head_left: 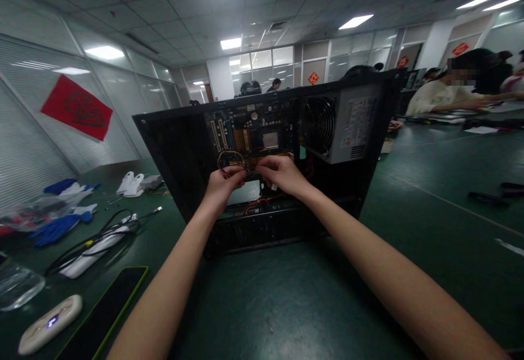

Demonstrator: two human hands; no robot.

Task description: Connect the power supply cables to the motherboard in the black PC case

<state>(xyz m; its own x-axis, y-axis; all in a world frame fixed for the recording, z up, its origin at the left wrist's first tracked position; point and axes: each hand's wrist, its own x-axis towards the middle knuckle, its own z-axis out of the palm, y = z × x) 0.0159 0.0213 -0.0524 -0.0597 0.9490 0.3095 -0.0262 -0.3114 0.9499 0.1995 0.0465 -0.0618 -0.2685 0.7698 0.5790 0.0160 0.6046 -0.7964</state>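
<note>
An opened black computer case [172, 147] stands on the green table, its inside facing me. Within it are a dark motherboard [262, 117] with several slots and, at upper right, a grey power supply [356, 123] with a round fan grille. My left hand [223, 185] reaches in at the board's lower edge, thumb and fingers pinched beside a loop of thin yellow and black cable [223, 155]. Close by on the right, my right hand [282, 173] is pinched too, near the same edge. Whatever lies between either hand's fingertips is too small to make out. Red wires [257, 203] run below the hands.
On the left lie blue gloves [61, 229], a white power strip [96, 251] with black cable, a phone [108, 311], a pale oval case [51, 324] and a clear container [18, 286]. Black items [487, 199] lie at right. A person [438, 95] sits beyond.
</note>
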